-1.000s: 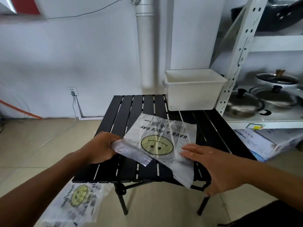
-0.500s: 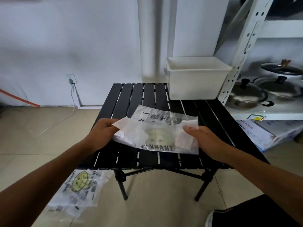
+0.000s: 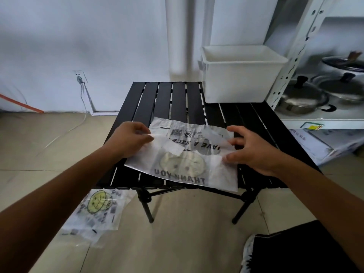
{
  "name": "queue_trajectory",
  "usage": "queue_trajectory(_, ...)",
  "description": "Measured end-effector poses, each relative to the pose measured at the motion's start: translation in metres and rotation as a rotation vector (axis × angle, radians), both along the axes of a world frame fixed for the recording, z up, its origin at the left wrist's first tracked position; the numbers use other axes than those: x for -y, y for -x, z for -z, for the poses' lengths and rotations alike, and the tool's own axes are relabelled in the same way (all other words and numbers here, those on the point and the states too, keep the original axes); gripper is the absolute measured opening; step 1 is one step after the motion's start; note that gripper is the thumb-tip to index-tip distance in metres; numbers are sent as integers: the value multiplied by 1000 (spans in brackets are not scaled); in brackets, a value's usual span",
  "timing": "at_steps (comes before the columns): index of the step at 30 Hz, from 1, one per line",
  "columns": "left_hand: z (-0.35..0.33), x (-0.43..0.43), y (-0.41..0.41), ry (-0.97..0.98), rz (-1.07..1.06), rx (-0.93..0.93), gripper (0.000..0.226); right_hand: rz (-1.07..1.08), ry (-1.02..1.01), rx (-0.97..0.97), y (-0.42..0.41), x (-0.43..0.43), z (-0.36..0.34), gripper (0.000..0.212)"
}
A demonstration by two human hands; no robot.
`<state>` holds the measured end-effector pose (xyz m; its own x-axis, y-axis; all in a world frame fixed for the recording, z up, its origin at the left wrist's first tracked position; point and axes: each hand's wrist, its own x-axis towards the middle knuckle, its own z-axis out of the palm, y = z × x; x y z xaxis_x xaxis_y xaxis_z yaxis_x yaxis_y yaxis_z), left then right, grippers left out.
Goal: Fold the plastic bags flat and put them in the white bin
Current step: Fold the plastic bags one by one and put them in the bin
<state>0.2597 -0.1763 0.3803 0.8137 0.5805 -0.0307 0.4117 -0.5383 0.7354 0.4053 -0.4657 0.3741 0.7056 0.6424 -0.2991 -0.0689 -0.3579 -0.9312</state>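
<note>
Translucent smiley-printed plastic bag (image 3: 183, 164) flat on black slatted table (image 3: 163, 99), left hand (image 3: 130, 139) pinching its left edge, right hand (image 3: 254, 152) pinching its right, both further up it than before, white plastic bin (image 3: 242, 81) behind

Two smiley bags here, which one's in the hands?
The bag on the table, held at its sides by the left hand and right hand; the other bag lies untouched on the floor.
</note>
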Motion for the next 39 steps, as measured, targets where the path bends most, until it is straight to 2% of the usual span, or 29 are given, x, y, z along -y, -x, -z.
queue_trajectory(2, 3, 1, -2, -67, -25, 49, 17, 97, 54, 173, -1, -9, 6, 72)
queue_trajectory(5, 7, -3, -8, 71, -130, 68, 36, 250, 87, 330, -11, -20, 17, 44)
queue_trajectory(7, 8, -3, -12, 142, -194, 41, 43, 297, 145, 438, -17, -25, 19, 41)
queue_trajectory(10, 11, -5, -17, 181, -207, -33, 44, 301, 248, 598, -17, -29, 16, 54)
queue_trajectory(14, 12, -8, -19, -111, -127, -90, 33, 272, 405, 748, -15, -30, 16, 66)
queue_trajectory(17, 11, -4, -17, -315, -101, -72, 55, 279, 544, 922, -12, -28, 14, 70)
queue_trajectory(18, 11, 0, -14, -441, -95, -50, 58, 275, 536, 985, -10, -26, 11, 70)
queue_trajectory(20, 5, 20, -5, -656, -19, 104, 56, 221, 392, 1089, -4, -21, 2, 59)
queue_trajectory(22, -1, 52, 8, -590, 201, 156, 58, 32, 258, 1066, 4, -15, -5, 42)
queue_trajectory(24, 5, 87, 23, -514, 500, -2, 71, -275, 247, 953, 17, -10, -7, 38)
queue_trajectory(25, 15, 99, 28, -574, 623, -83, 75, -402, 275, 900, 23, -8, -8, 39)
queue_trajectory(27, 35, 109, 35, -712, 740, -149, 79, -529, 341, 855, 32, -2, -10, 46)
queue_trajectory(31, 49, 108, 36, -770, 696, -108, 69, -624, 442, 947, 42, 9, -12, 69)
queue_trajectory(32, 50, 108, 35, -770, 689, -90, 66, -646, 470, 975, 44, 10, -10, 66)
queue_trajectory(35, 51, 107, 30, -776, 679, -49, 60, -600, 459, 1072, 44, 13, -6, 36)
queue_trajectory(39, 52, 109, 28, -759, 648, -22, 61, -571, 413, 1021, 43, 16, -12, 10)
